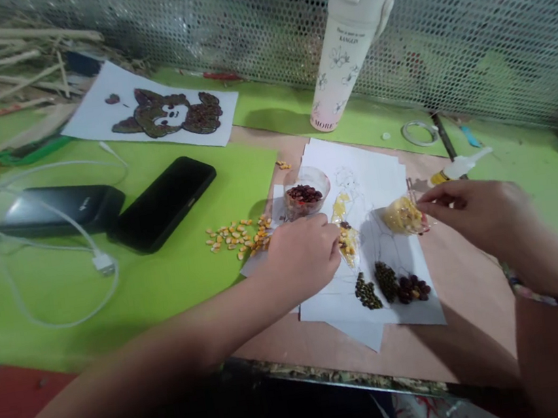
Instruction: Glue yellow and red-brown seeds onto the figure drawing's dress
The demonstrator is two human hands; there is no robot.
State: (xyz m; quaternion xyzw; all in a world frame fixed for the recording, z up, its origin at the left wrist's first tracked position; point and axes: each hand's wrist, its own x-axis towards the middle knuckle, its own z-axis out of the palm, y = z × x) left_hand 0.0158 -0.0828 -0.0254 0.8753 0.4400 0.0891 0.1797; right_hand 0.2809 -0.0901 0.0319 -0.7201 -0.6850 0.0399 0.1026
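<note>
My left hand (305, 252) is closed over the left side of a white sheet (388, 177) with a pencil drawing; its fingertips are turned down beside yellow corn kernels (348, 244) set on the drawing. Whatever those fingers pinch is hidden. My right hand (479, 210) grips the rim of a small clear cup (403, 215) with yellowish contents, tilted on the sheet's right part. Green beans (386, 280) and dark red beans (413, 289) fill patches low on the drawing. Just beyond my left hand stands a clear cup of red beans (305, 195).
Loose corn kernels (236, 235) lie left of the sheet. Farther left are a black phone (165, 203), a power bank (63, 210) and a white cable. A bean picture (168, 114), a tall bottle (345, 49) and a glue bottle (461, 166) lie or stand behind.
</note>
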